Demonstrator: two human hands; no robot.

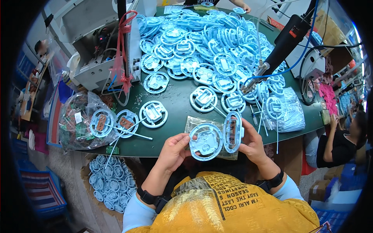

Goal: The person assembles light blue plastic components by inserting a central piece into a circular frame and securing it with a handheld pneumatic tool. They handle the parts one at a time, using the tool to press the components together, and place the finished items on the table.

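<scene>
My left hand (173, 150) grips a round light-blue plastic shell (205, 142) by its left rim, its flat face turned toward me. My right hand (250, 144) holds a second light-blue shell (232, 132) on edge, with a small brown circuit board inside it. The two shells touch at their rims just above the near edge of the dark green table (176, 101). A clear plastic bag (193, 123) lies on the table under them.
A big heap of blue shells (202, 42) covers the far table. Two shells with boards (112, 122) and a bag of circuit boards (75, 124) lie left. A black hanging tool (278, 48) points down at right. More shells (107, 182) lie on the floor. Another person (336, 143) sits right.
</scene>
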